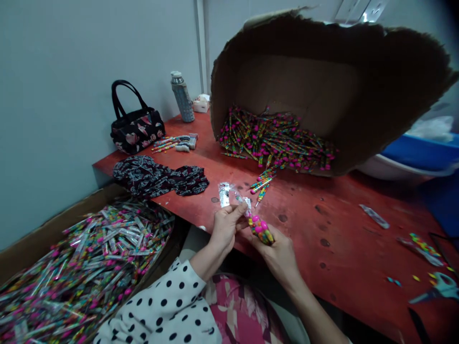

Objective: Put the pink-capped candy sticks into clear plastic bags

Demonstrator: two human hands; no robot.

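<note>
In the head view my left hand (226, 224) pinches a clear plastic sleeve (236, 195) between thumb and fingers, just above the table's front edge. My right hand (279, 255) is closed around a bundle of multicoloured pencil-like sticks (261, 229), whose rounded pink ends point up and left toward the sleeve. Both hands nearly meet; whether the sticks are inside the sleeve I cannot tell. A clear packet with white print (224, 193) lies just beyond my left fingers. Several loose sticks (263, 184) lie on the table past my hands.
A torn cardboard box (287, 81) on its side holds many sticks. Another carton (21, 253), lower left, is heaped with packed sticks. On the red table (301, 258) are a patterned cloth (158, 177), handbag (138, 129), bottle (182, 98), scissors (439, 289) and a clear sleeve (374, 216).
</note>
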